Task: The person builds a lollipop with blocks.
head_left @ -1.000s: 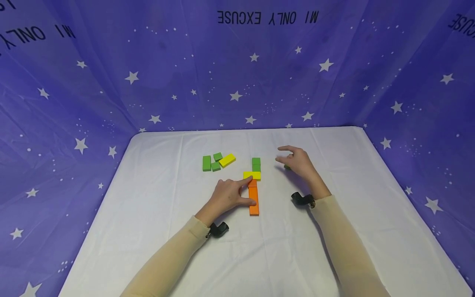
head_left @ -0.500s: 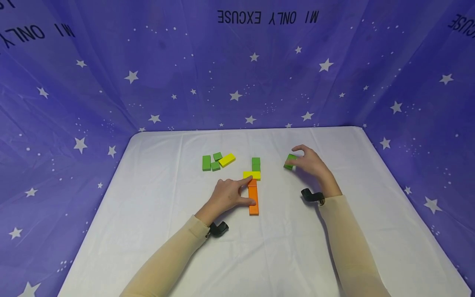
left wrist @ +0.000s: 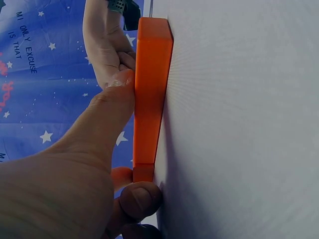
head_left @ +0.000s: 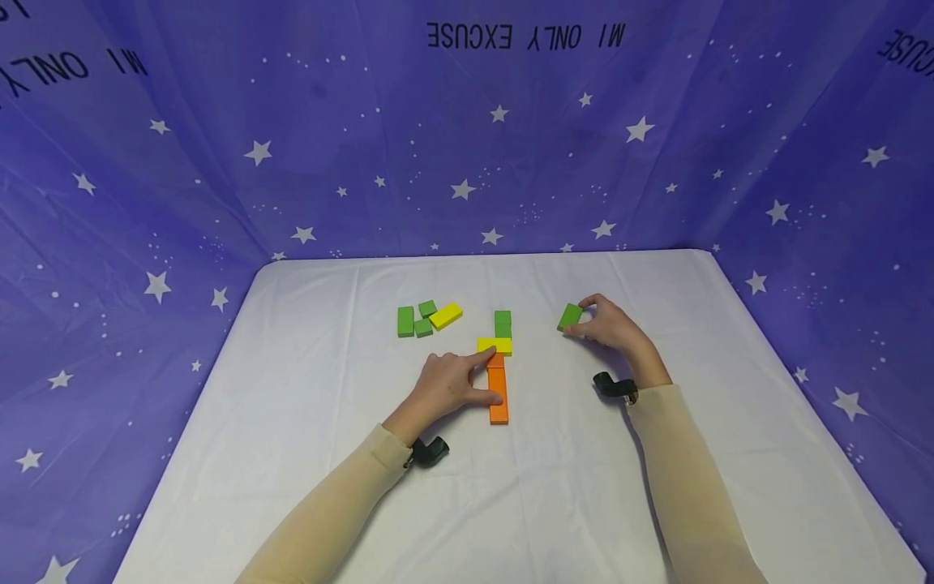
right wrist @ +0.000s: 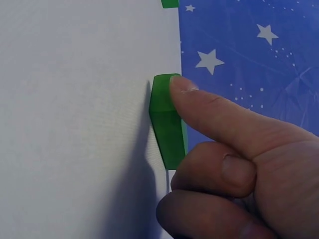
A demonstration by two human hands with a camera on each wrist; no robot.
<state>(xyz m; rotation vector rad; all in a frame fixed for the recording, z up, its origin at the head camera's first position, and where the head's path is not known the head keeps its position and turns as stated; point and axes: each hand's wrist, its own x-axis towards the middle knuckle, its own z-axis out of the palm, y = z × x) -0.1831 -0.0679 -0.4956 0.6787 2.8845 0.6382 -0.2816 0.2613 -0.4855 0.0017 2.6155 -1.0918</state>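
In the head view, my left hand (head_left: 447, 380) rests over the row at the table's middle. Its thumb touches the long orange block (head_left: 499, 412), and its index finger reaches the short orange block (head_left: 496, 362) and the yellow block (head_left: 487, 345) beyond it. Two small green blocks (head_left: 503, 324) lie end to end past the yellow one. Off to the right, my right hand (head_left: 611, 326) pinches a green block (head_left: 570, 316) between thumb and index finger. In the right wrist view, that green block (right wrist: 168, 119) is close to the tabletop; whether it touches is unclear.
Left of the row lie a green block (head_left: 405, 321), two small green blocks (head_left: 424, 328) and a tilted yellow block (head_left: 447, 315). A white cloth covers the table (head_left: 554, 487). Behind it hangs a blue star-printed curtain (head_left: 409, 146).
My right hand has shifted rightward and its thumb and index finger have closed on the green block, formerly mostly hidden beneath the hand. My left hand and the row stay put.
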